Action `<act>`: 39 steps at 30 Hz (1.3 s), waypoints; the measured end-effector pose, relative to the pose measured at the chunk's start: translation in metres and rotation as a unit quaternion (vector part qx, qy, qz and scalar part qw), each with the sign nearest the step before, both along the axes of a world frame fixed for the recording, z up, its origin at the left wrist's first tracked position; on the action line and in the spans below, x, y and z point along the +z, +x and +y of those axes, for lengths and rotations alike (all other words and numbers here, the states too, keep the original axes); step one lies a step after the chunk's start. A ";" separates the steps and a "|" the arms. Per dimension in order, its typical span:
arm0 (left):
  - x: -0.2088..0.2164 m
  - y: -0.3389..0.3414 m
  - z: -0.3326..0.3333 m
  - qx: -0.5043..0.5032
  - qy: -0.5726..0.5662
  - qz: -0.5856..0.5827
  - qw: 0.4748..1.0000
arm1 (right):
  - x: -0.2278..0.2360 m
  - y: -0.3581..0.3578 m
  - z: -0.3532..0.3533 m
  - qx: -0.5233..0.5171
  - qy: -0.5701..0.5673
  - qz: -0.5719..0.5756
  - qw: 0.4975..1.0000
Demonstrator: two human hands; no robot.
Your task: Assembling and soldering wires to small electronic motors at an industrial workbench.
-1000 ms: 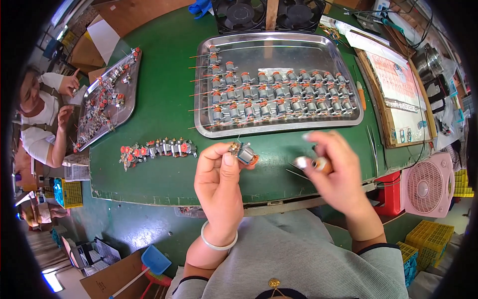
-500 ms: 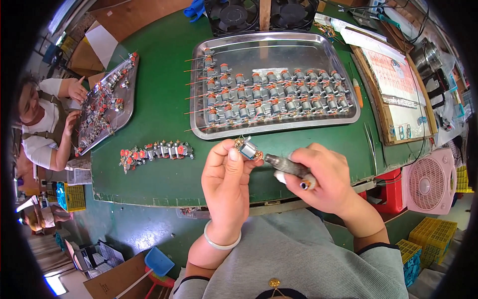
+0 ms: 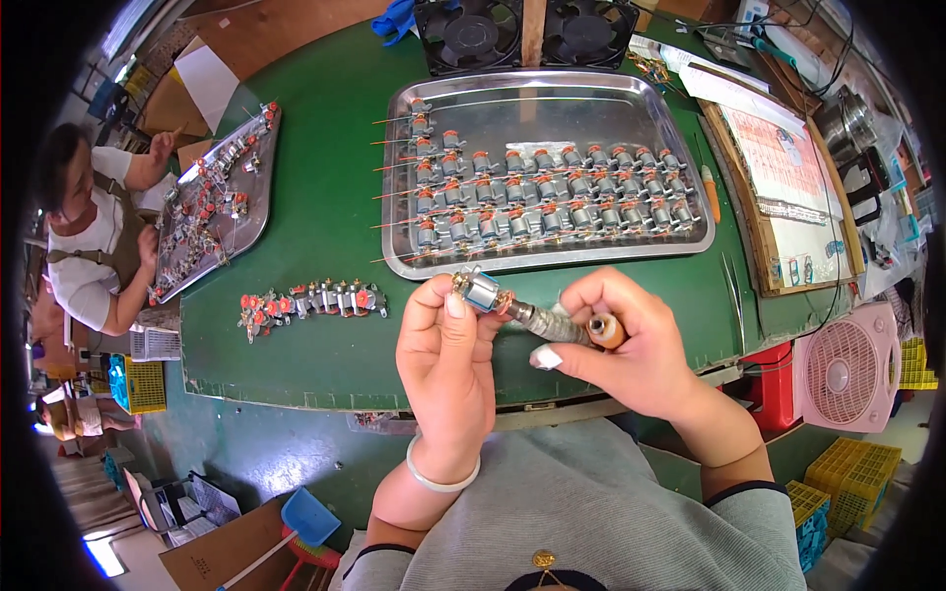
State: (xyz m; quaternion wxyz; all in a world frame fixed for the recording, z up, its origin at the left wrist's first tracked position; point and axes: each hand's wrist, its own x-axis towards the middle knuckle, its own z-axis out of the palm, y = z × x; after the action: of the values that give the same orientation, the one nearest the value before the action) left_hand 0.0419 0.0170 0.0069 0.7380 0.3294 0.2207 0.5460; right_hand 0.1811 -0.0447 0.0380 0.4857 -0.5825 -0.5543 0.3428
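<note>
My left hand [image 3: 448, 345] pinches a small silver motor-like part [image 3: 482, 290] between thumb and fingers. Copper-coloured bits show at both of its ends. My right hand [image 3: 636, 345] is closed loosely round a hand tool with a dark tip, a grey wrapped shaft [image 3: 554, 325] and an orange round-ended grip [image 3: 606, 331]; its exact kind is unclear. The dark tip meets the right end of the silver part. Just beyond, a metal tray [image 3: 552, 258] holds rows of similar silver parts with orange tops [image 3: 518, 227], thin red wires reaching out on the left.
A short row of similar parts [image 3: 310, 299] lies on the green table [image 3: 335, 360]. Far left, a person sits behind another loaded tray [image 3: 258, 202]. Two black fans [image 3: 468, 34] stand at the back. On the right are a board with papers [image 3: 788, 187], tweezers [image 3: 734, 295] and a pink fan [image 3: 847, 364].
The tool's tip has come left against the silver part, and its orange grip has turned more into view. My right fingers have loosened and spread. The person at left has leaned back upright.
</note>
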 end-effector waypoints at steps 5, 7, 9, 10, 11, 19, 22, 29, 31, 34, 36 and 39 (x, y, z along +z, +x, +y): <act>0.001 -0.001 -0.001 -0.038 0.000 -0.012 0.999 | -0.002 0.019 0.004 0.123 -0.207 0.380 0.893; -0.004 -0.003 0.001 -0.051 0.001 -0.017 0.999 | 0.001 0.020 0.002 0.090 -0.192 0.304 0.929; -0.007 -0.006 0.003 -0.063 0.001 -0.022 0.998 | -0.012 0.024 -0.004 0.023 -0.120 0.120 0.985; -0.007 -0.007 0.004 -0.071 -0.002 -0.019 0.997 | -0.015 0.031 -0.007 0.024 -0.120 0.120 0.985; -0.007 -0.009 0.005 -0.079 -0.004 -0.015 0.997 | -0.017 0.039 -0.008 0.001 -0.048 -0.082 0.995; -0.010 -0.015 0.013 -0.140 0.010 -0.031 0.990 | -0.006 0.028 -0.022 -0.051 -0.090 -0.354 0.930; -0.009 -0.016 0.013 -0.166 -0.036 -0.070 0.983 | -0.012 0.022 -0.030 0.050 -0.116 -0.393 0.911; -0.008 -0.016 0.012 -0.234 -0.068 -0.091 0.966 | -0.009 0.026 -0.026 0.037 -0.055 -0.105 0.992; -0.008 -0.016 0.011 -0.238 -0.064 -0.091 0.965 | -0.001 0.024 -0.026 0.036 -0.081 0.025 0.996; -0.008 -0.016 0.010 -0.244 -0.054 -0.086 0.964 | 0.002 0.019 -0.023 0.044 -0.089 0.232 0.968; -0.008 -0.016 0.009 -0.245 -0.048 -0.082 0.965 | 0.007 0.016 -0.020 0.053 -0.115 0.286 0.950; -0.008 -0.016 0.008 -0.240 -0.045 -0.077 0.967 | 0.004 0.010 -0.016 0.035 -0.135 0.331 0.933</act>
State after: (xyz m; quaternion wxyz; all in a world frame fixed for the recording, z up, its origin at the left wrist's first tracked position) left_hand 0.0262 0.0250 -0.0010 0.8761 0.2962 0.1024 0.3663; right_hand 0.1911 -0.0604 0.0422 0.5462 -0.4761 -0.3308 0.6046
